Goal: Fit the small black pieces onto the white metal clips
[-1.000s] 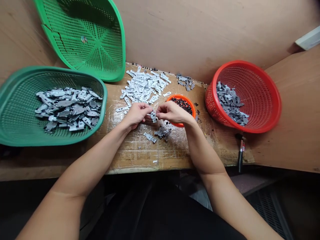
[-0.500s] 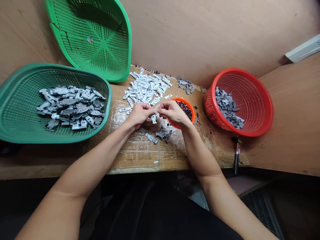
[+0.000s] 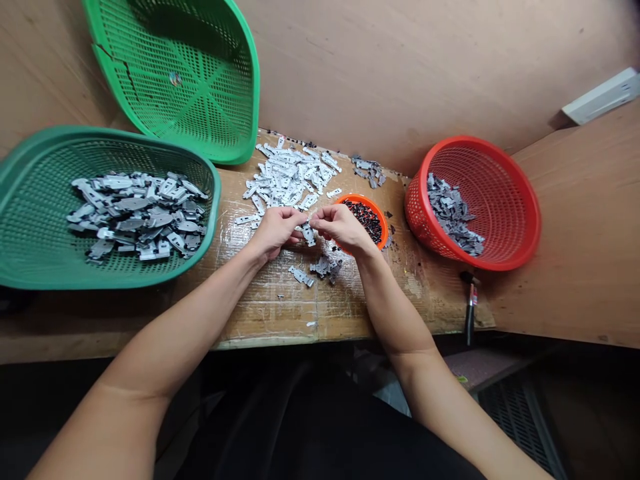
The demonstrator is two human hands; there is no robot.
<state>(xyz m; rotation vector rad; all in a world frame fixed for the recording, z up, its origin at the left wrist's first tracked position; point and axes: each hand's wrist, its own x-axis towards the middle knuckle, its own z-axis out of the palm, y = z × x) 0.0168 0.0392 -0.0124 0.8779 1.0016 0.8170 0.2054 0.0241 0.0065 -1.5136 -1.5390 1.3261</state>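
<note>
My left hand (image 3: 278, 232) is closed on a small silver metal plate part (image 3: 308, 234), which tilts downward from its fingertips. My right hand (image 3: 340, 227) is pinched close at the upper end of that part; whatever lies between its fingertips is too small to make out. Behind my hands spreads a heap of pale metal plates (image 3: 290, 172). An orange bowl (image 3: 386, 233) of small black pieces (image 3: 365, 219) stands partly behind my right hand. Just below the hands lie a loose metal plate (image 3: 301, 276) and a small pile of grey metal pieces (image 3: 327, 267).
A dark green basket (image 3: 30, 230) with assembled metal parts (image 3: 145, 213) sits left, a bright green basket (image 3: 253, 100) leaning behind it. At right stand a red basket (image 3: 525, 213) of grey pieces (image 3: 453, 213) and a black-handled tool (image 3: 470, 313). Wooden panels enclose the bench.
The right fingertips have shifted slightly, and the metal plate in the left hand has tilted a little. The whole view has moved slightly, so the baskets appear further left.
</note>
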